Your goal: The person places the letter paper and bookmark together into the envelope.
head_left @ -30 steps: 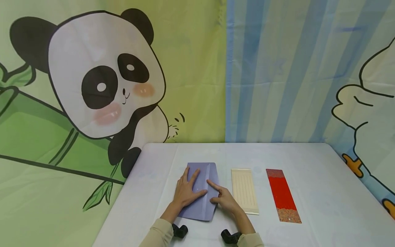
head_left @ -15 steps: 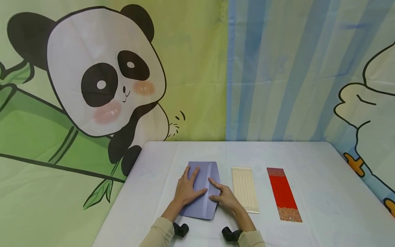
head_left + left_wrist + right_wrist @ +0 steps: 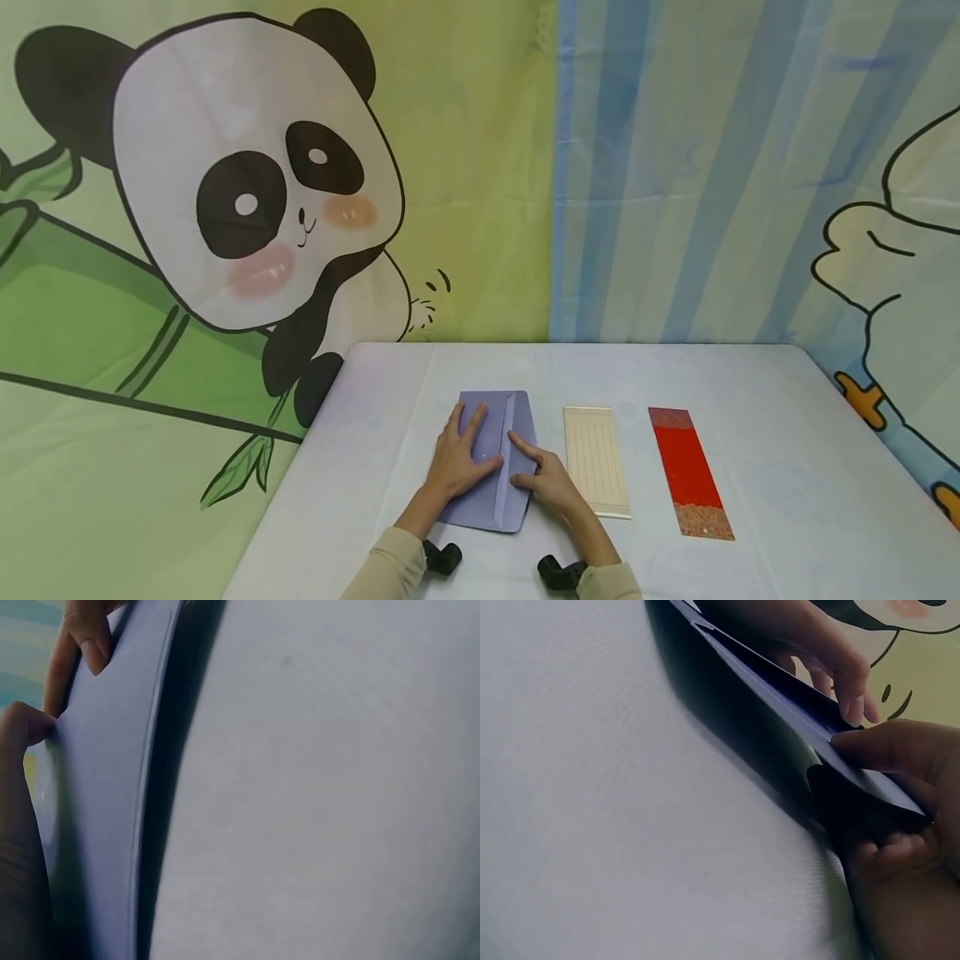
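Note:
A purple paper envelope point(image 3: 480, 512) with a long folded strip down its right side lies on the white table. My left hand point(image 3: 452, 468) is spread over its left half, fingers straight, thumb reaching to the strip's fold. At the right edge, my right hand point(image 3: 553, 485) has its index finger and thumb on the strip. The right wrist view shows this edge of the envelope point(image 3: 780, 712) raised off the table, between a finger on top and curled fingers point(image 3: 900, 855) below. Seen from the left wrist, the envelope's edge point(image 3: 124, 787) stands slightly above its shadow.
To the right of the envelope lies a cream lined card point(image 3: 596, 462). Further right is a red strip point(image 3: 686, 471) with speckled ends. Black devices sit at both wrists, one of them point(image 3: 444, 558) near the left sleeve. A printed panda curtain point(image 3: 247, 200) hangs behind the table.
Both hands keep nearly the same places on the envelope, with the right fingers shifting only slightly along the strip. The head view has tilted a little.

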The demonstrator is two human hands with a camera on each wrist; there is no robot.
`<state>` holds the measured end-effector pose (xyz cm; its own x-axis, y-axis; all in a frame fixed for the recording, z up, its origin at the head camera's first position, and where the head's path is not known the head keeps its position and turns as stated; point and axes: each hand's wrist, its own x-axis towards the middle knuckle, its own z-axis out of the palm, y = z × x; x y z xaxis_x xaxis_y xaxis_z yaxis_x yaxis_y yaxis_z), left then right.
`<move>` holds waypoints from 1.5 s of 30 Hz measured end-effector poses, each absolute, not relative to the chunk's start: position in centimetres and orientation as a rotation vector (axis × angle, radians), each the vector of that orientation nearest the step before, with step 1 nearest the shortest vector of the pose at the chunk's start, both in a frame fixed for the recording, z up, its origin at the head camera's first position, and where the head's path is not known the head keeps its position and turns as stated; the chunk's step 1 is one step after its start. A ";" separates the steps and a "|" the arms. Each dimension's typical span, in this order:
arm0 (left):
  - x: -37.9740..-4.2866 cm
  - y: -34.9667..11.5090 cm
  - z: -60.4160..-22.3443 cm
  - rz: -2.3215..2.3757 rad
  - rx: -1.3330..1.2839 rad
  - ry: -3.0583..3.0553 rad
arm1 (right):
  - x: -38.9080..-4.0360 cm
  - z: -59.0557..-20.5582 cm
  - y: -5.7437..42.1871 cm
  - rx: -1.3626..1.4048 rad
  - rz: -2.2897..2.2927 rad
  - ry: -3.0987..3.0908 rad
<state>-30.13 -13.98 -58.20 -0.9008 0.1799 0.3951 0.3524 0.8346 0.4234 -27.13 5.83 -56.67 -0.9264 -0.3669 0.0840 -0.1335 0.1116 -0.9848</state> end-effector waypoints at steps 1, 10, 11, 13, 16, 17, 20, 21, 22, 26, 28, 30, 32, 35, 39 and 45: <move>-30.1 -14.0 -58.2 -0.716 -0.403 -2.671 | -27.3 -57.0 5.8 -0.510 -1.899 2.230; -29.8 -14.1 -58.2 -0.726 -0.419 -2.651 | -27.2 -57.0 5.8 -0.542 -1.840 2.271; -29.8 -14.1 -58.2 -0.723 -0.417 -2.650 | -27.2 -57.1 5.8 -0.541 -1.828 2.280; -29.8 -14.0 -58.2 -0.720 -0.414 -2.643 | -27.2 -57.1 5.8 -0.548 -1.782 2.337; -29.8 -14.1 -58.4 -0.716 -0.398 -2.638 | -27.1 -57.1 5.6 -0.548 -1.689 2.465; -29.8 -14.1 -58.5 -0.712 -0.393 -2.638 | -27.0 -57.1 5.5 -0.549 -1.654 2.516; -29.9 -14.2 -58.7 -0.699 -0.385 -2.644 | -26.7 -57.0 5.0 -0.527 -1.562 2.646; -29.9 -14.3 -58.8 -0.694 -0.385 -2.645 | -26.7 -57.1 4.9 -0.526 -1.541 2.675; -29.9 -14.3 -58.9 -0.692 -0.385 -2.644 | -26.6 -57.1 4.8 -0.533 -1.523 2.707; -30.0 -14.2 -58.9 -0.690 -0.377 -2.638 | -26.5 -57.3 4.5 -0.610 -1.502 2.785; -29.9 -14.2 -58.8 -0.690 -0.372 -2.638 | -26.5 -57.4 4.5 -0.633 -1.469 2.837; -29.9 -14.2 -58.8 -0.689 -0.367 -2.648 | -26.4 -57.4 4.5 -0.639 -1.417 2.890; -29.8 -14.2 -58.7 -0.691 -0.362 -2.657 | -26.3 -57.4 4.6 -0.629 -1.354 2.929; -29.7 -14.1 -58.5 -0.698 -0.355 -2.668 | -26.1 -57.2 4.6 -0.620 -1.255 2.972; -29.6 -14.1 -58.4 -0.716 -0.344 -2.656 | -25.9 -57.0 4.6 -0.627 -1.135 3.004; -29.5 -14.0 -58.3 -0.689 -0.339 -2.653 | -25.7 -56.8 4.7 -0.657 -1.026 3.030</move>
